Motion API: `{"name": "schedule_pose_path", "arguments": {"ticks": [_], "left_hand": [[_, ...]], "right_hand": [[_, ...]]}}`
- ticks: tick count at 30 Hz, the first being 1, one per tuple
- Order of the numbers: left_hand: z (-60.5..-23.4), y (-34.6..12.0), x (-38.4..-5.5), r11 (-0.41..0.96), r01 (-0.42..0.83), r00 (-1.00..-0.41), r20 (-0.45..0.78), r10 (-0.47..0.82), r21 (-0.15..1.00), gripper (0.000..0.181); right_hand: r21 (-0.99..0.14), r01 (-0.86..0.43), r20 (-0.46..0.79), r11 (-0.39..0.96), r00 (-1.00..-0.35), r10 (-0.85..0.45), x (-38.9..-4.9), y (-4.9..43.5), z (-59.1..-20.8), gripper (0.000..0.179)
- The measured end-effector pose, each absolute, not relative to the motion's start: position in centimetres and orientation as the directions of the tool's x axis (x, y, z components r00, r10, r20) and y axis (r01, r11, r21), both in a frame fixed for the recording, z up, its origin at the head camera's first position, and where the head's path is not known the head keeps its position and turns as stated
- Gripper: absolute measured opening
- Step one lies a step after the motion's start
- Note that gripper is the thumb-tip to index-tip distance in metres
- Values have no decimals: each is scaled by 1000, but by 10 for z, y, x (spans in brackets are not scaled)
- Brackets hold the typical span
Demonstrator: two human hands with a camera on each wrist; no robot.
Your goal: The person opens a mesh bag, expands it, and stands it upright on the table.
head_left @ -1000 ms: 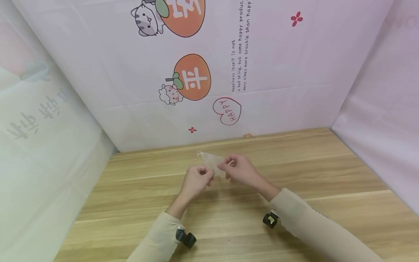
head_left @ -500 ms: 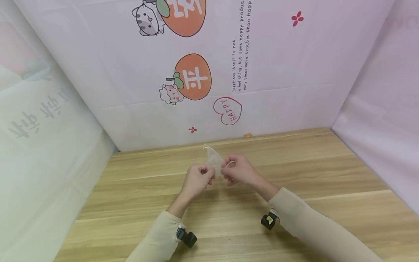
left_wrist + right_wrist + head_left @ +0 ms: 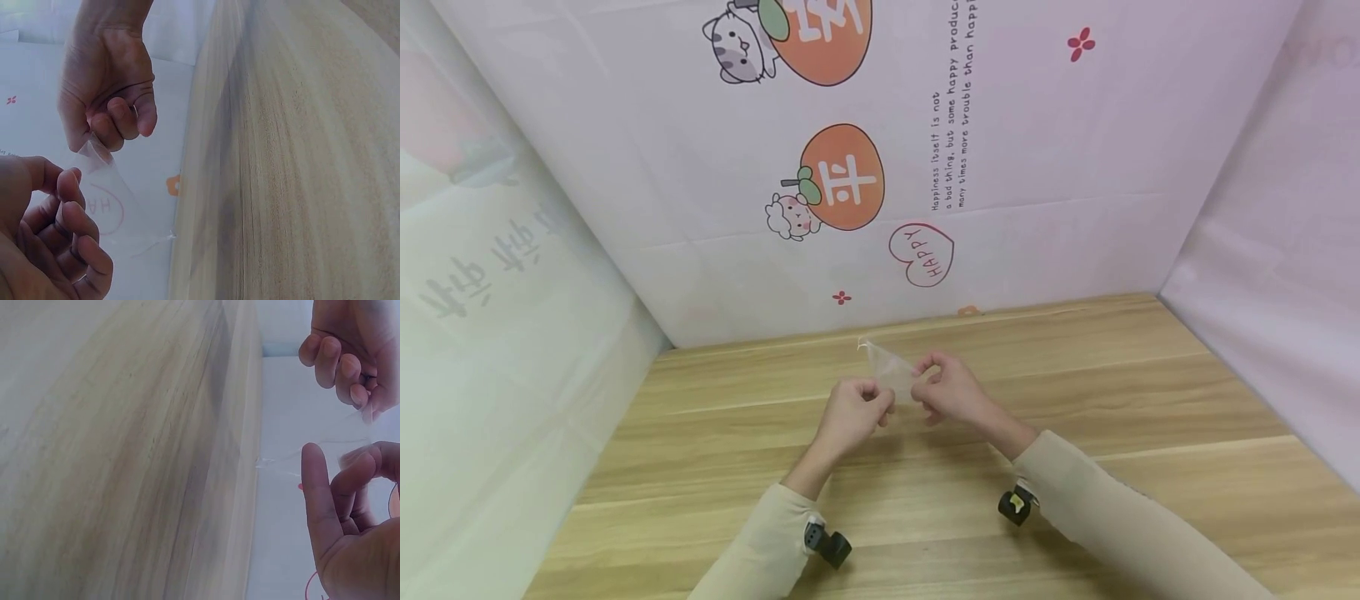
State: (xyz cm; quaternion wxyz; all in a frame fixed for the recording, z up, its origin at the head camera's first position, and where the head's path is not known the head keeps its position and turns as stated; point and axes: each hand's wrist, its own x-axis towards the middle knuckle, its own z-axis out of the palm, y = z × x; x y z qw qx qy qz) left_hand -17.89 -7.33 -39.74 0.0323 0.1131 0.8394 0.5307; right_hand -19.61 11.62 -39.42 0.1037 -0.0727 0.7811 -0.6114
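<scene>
Between my hands, above the table, is a small see-through bag (image 3: 889, 368), thin and whitish like an empty tea filter bag. Its far corner tapers to a point with a fine pale string (image 3: 862, 342). My left hand (image 3: 852, 414) pinches the near edge between thumb and index finger. The right side is pinched by my right hand (image 3: 953, 389), whose other fingers are partly curled. In the left wrist view the bag (image 3: 100, 164) stretches between both hands. The right wrist view shows the bag (image 3: 334, 439) reaching towards its string end. Nothing inside it is visible.
A wood-grain table (image 3: 925, 517) lies under both hands. Printed white cloth (image 3: 1015, 150) rises behind it, and further cloth hangs on both sides. Small black cameras sit on the left sleeve (image 3: 767, 533) and right sleeve (image 3: 1112, 500).
The bag's string tip swung right and up, then partly back left. The right hand shifted slightly right, and the bag looks more spread between the hands.
</scene>
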Motion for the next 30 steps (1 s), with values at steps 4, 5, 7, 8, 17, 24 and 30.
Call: {"name": "schedule_pose_path", "arguments": {"ticks": [4,5,7,8,17,24,30], "left_hand": [[-399,-73,-179,409,163,-970,70,233,898,27],[-399,-73,-180,408,163,-970,70,234,899,27],[-399,-73,-180,407,166,-969,71,238,898,27],[-399,-73,-180,409,170,-967,73,242,896,27],[-396,-77,-182,464,186,-964,70,257,866,27],[-398,-77,-183,396,157,-980,92,177,905,29],[-399,-73,-184,338,154,-985,116,129,929,23]], "right_hand": [[-963,-15,-51,271,-971,-234,-196,115,-397,27],[-958,-25,-44,287,-972,-231,-196,115,-397,24],[-941,-61,-15,333,-975,-220,-195,114,-397,18],[-932,-79,3,353,-978,-210,-195,114,-396,16],[-888,-217,147,405,-969,-196,-195,115,-392,6],[-904,-220,162,366,-970,-181,-193,112,-392,5],[-919,-195,143,344,-975,-169,-192,107,-393,10]]}}
